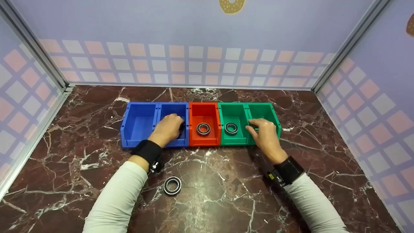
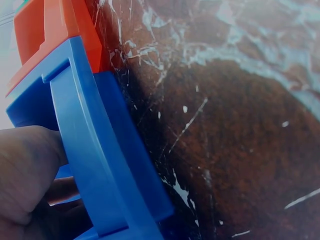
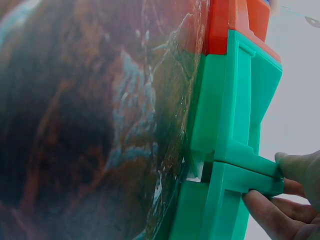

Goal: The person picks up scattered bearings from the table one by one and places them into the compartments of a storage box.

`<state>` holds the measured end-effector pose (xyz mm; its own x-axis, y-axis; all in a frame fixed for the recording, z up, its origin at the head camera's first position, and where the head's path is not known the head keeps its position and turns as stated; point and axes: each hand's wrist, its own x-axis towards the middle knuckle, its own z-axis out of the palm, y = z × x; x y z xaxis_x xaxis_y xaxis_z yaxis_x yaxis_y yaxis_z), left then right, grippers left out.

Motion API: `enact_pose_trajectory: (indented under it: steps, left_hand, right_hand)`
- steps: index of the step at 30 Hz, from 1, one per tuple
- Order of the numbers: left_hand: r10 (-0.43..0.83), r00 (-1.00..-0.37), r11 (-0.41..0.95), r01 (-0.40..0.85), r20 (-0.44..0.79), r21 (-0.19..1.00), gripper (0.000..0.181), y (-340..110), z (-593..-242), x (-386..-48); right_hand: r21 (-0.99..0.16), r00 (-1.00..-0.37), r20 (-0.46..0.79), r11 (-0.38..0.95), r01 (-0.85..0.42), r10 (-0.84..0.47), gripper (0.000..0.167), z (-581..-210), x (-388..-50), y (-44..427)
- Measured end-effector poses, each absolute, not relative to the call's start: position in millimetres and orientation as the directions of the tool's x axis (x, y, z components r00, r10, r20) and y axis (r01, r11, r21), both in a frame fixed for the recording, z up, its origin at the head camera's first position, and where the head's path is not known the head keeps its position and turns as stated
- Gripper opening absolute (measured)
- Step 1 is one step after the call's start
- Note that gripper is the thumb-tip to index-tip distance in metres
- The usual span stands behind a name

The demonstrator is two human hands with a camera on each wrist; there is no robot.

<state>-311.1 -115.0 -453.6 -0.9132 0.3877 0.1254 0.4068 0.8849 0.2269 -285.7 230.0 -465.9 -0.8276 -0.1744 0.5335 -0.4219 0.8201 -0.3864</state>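
Note:
My left hand point(image 1: 167, 127) reaches into the right-hand blue bin point(image 1: 174, 143), fingers curled round a dark bearing point(image 1: 182, 127) mostly hidden by the hand. In the left wrist view, the thumb and fingers go in behind the blue front wall. My right hand point(image 1: 266, 134) is at the divider between the two green bins point(image 1: 233, 141); in the right wrist view its thumb and fingers point(image 3: 267, 207) pinch the green bin walls point(image 3: 250, 172) there. One ball bearing point(image 1: 203, 129) lies in the red bin point(image 1: 204, 142), another bearing point(image 1: 231, 129) in the left green bin.
A loose bearing point(image 1: 172, 186) lies on the dark marbled table point(image 1: 207, 200), in front of the bins and beside the left forearm. The left blue bin point(image 1: 139, 119) ends the row. Patterned panels point(image 1: 200, 32) enclose the back and sides.

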Motion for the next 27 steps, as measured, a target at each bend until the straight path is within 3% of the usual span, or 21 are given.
enact_pose_trajectory:
  steps: [27]
  left_hand:
    - [0.362, -0.929, 0.904, 0.370, 0.075, 0.215, 0.017, -113.3, -455.4, -308.2]
  right_hand:
    - [-0.398, -0.827, 0.536, 0.813, -0.425, -0.170, 0.026, -465.4, -286.0, 230.0]
